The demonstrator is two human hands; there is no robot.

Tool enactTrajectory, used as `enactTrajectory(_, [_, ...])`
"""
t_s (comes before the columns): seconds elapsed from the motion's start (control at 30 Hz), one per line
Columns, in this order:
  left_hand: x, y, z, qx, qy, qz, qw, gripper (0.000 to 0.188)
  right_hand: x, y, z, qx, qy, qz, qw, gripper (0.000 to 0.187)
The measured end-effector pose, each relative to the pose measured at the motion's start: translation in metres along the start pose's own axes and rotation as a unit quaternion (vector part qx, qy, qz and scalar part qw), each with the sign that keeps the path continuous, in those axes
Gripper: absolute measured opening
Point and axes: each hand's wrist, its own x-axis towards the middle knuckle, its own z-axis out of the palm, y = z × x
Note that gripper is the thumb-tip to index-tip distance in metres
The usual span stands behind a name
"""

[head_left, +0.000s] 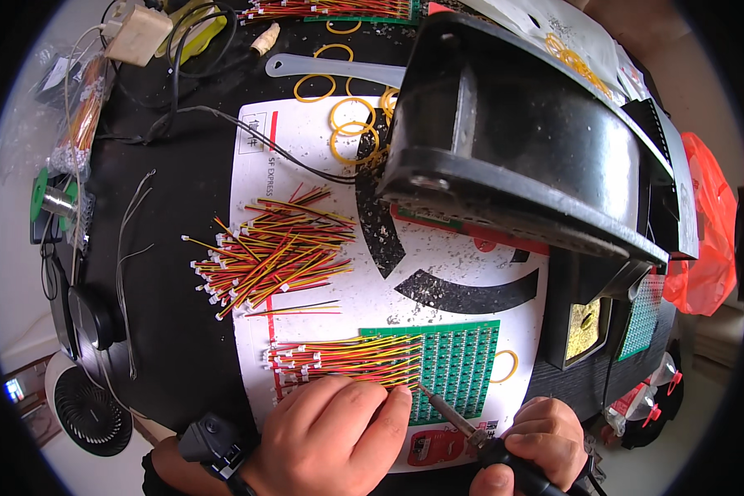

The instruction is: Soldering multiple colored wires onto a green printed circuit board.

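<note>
My right hand [546,442] grips a soldering iron [453,413] by its dark handle. The metal tip points up and left, down onto a green circuit board panel [461,364] covered in small repeated units. My left hand [331,434] is closed at the panel's lower left, thumb and index finger pinched close to the iron's tip on the ends of connector wires. Those red, yellow and black wires [347,355] lie in a row across the panel's left part, white plugs to the left. Whatever lies beneath the left fingers is hidden.
A loose heap of similar wires [273,252] lies behind the row. A large black fan [521,132] stands at the back right. Rubber bands [353,116] are scattered on the white sheet [306,178]. A yellow tip-cleaning sponge [585,331] sits right; a solder spool [55,198] stands left.
</note>
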Motion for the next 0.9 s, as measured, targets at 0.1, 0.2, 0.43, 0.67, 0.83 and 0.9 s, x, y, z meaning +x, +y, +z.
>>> enactTrajectory(0.1, [0.001,0.0,0.0,0.003,0.002,0.001,1.0,0.018,0.0,-0.001,0.0,-0.001,-0.001,0.002,1.0,0.023])
enactTrajectory(0.2, [0.001,0.001,0.0,0.0,0.003,-0.004,1.0,0.017,0.0,0.0,0.0,0.004,0.007,-0.005,1.0,0.025])
enactTrajectory(0.43, [0.0,0.002,0.0,-0.005,-0.003,-0.008,1.0,0.016,-0.004,0.0,0.001,0.018,0.044,-0.011,0.999,0.026])
enactTrajectory(0.67, [0.001,0.004,-0.001,0.001,0.026,0.006,1.0,0.014,-0.003,0.0,-0.002,0.013,0.032,-0.013,0.999,0.026])
enactTrajectory(0.83, [0.0,0.003,0.001,0.012,0.011,0.015,1.0,0.012,-0.002,-0.001,-0.002,0.001,0.014,-0.013,1.0,0.024])
enactTrajectory(0.9, [0.0,0.002,0.002,0.011,0.013,0.019,1.0,0.013,-0.002,-0.001,-0.002,-0.002,0.008,-0.01,1.0,0.024])
